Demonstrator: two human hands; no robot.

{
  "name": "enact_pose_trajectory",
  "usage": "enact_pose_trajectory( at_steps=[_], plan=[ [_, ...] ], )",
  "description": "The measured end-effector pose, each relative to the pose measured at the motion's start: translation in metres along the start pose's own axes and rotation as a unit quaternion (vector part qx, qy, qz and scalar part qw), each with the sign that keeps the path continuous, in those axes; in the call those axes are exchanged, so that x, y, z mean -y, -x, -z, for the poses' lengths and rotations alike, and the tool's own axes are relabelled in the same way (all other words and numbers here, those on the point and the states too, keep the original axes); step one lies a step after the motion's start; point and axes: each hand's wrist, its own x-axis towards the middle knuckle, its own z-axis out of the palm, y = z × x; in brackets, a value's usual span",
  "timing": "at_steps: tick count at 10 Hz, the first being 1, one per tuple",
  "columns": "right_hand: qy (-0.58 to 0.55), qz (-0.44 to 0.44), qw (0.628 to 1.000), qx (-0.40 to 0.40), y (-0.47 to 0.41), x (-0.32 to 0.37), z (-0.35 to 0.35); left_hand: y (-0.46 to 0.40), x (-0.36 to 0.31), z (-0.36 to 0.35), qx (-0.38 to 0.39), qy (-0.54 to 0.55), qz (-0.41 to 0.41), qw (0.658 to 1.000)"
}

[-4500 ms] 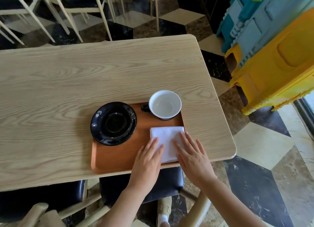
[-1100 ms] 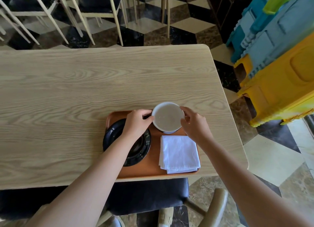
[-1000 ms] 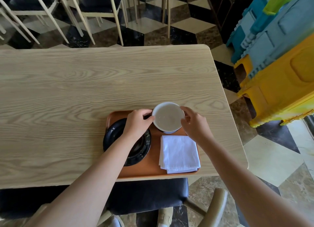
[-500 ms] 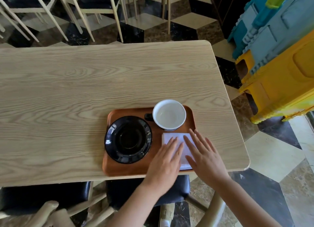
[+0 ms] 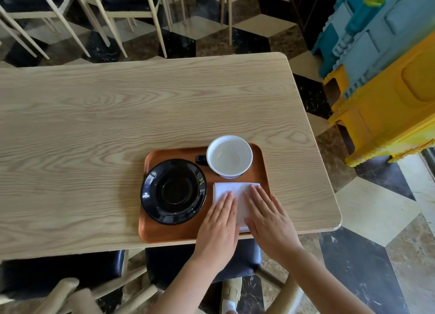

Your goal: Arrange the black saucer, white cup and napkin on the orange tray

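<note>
The tray (image 5: 169, 233) lies at the near edge of the table (image 5: 117, 116), and all three things are on it. The saucer (image 5: 173, 191) fills the left half; its left rim reaches slightly past the tray's edge. The cup (image 5: 229, 157) stands upright and empty in the far right corner, with its dark handle turned left toward the saucer. The napkin (image 5: 235, 191) lies folded in the near right part, just beside the cup and the saucer.

Both hands lie flat on the napkin, palms down. The left hand (image 5: 219, 226) covers its near left part and the right hand (image 5: 268, 217) its near right part. The fingers (image 5: 255, 197) are straight and only slightly spread. Neither hand pinches or holds anything; they only press the cloth.

The step in hand seems to be the last one: smoothing and squaring the napkin in its place. The arrangement looks almost complete.

The next move probably calls for lifting both hands straight up, so that the napkin does not slide or wrinkle. If the saucer should sit fully inside the tray, a small push to the right is needed, with care not to knock the cup.
</note>
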Motion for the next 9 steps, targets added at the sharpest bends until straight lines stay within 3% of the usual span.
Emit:
enact_pose_trajectory(
  at_steps=[6, 7, 8, 9],
  plan=[
    [0.0, 0.014, 1.0, -0.005, -0.003, 0.015, -0.011, 0.009, 0.007, 0.008, 0.018, 0.031, 0.025, 0.999],
    [-0.018, 0.02, 0.999, 0.02, -0.003, 0.014, 0.002, 0.008, 0.009, 0.02, 0.033, 0.076, 0.019, 0.996],
    [-0.035, 0.016, 0.999, -0.003, -0.012, 0.016, 0.039, -0.001, 0.019, 0.048, 0.034, 0.064, 0.022, 0.997],
    [-0.096, -0.005, 0.995, 0.04, -0.03, 0.019, 0.095, -0.02, 0.037, 0.099, 0.036, 0.037, 0.033, 0.998]
  ],
)
